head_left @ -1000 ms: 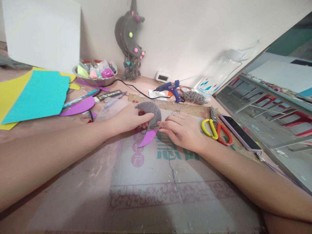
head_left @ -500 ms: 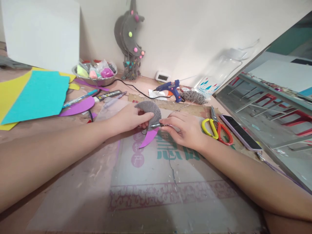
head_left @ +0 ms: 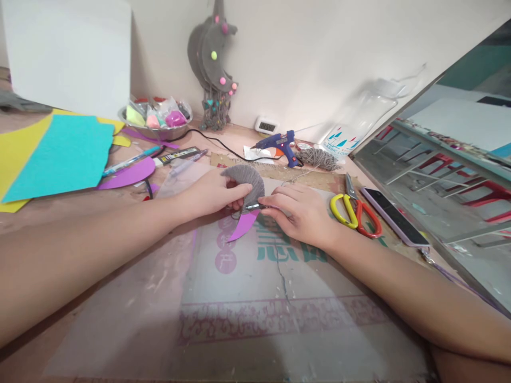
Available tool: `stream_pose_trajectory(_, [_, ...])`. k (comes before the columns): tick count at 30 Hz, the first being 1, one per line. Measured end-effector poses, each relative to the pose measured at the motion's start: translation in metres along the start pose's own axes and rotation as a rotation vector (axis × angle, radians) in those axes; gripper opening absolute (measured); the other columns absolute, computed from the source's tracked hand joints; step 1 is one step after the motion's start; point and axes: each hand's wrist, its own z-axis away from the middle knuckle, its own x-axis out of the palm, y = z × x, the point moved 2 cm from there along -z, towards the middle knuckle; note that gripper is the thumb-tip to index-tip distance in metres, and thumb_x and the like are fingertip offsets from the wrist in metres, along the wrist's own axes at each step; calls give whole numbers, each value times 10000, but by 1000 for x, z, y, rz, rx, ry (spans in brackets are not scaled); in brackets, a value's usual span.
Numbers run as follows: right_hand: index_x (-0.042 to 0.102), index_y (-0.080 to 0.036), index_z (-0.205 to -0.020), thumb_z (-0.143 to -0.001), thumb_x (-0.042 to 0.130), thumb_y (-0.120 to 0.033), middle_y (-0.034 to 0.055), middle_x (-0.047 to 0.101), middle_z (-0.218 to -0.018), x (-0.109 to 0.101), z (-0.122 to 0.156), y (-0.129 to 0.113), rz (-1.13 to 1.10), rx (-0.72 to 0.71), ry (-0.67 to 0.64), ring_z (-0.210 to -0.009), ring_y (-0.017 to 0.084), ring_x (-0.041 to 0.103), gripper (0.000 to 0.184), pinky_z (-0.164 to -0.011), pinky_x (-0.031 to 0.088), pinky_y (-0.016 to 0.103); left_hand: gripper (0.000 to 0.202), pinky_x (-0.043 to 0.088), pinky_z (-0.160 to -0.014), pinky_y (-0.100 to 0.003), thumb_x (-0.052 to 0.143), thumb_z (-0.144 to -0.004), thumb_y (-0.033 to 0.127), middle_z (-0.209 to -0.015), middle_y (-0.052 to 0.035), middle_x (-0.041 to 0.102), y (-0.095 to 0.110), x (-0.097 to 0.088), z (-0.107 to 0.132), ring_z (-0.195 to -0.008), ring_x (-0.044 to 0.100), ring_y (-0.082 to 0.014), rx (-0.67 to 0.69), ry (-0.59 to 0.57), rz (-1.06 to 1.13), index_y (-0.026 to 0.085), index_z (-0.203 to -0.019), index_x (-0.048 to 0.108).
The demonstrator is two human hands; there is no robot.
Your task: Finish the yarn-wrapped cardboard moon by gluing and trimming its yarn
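My left hand (head_left: pixel 217 192) pinches a crescent shape (head_left: pixel 252 183) between thumb and fingers. Grey yarn covers the upper part of the crescent, while its lower tip is bare purple (head_left: pixel 244 226). From the right, my right hand (head_left: pixel 301 213) is closed on a slim silver metal tool (head_left: pixel 252 207), whose end lies against the crescent where the grey covering meets the purple. Its exact kind is partly hidden by my fingers. Both hands are over a printed translucent sheet (head_left: pixel 239 287) on the table.
Scissors (head_left: pixel 355 213) and a phone (head_left: pixel 393 215) lie at right. Behind are a blue glue gun (head_left: pixel 279 146), a yarn ball (head_left: pixel 318 158), a small clock (head_left: pixel 266 125) and a plastic jug (head_left: pixel 355 125). At left are coloured sheets (head_left: pixel 59 159) and a metal bowl (head_left: pixel 155 132) of small bags.
My right hand and the metal tool have shifted very slightly left along the crescent. My left hand keeps its hold in the same place.
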Motion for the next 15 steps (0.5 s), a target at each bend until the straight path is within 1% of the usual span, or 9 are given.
stream_pose_trajectory(8, [608, -167, -973, -878, 496, -299, 37, 618, -785, -1, 2, 1, 23, -41, 51, -729, 145, 534, 197, -638, 340, 281, 355, 426, -495, -185, 455, -769, 408, -577, -14, 648, -2, 1, -1, -517, 574, -102, -3, -1, 11, 160, -550, 585])
stream_pose_trajectory(15, [604, -169, -976, -893, 465, -302, 38, 618, -796, -2, 1, -2, 70, -34, 6, -740, 146, 530, 210, -646, 327, 284, 341, 441, -503, -198, 457, -763, 410, -581, -20, 648, -2, 1, -2, -524, 584, -114, -1, -10, 13, 163, -562, 579])
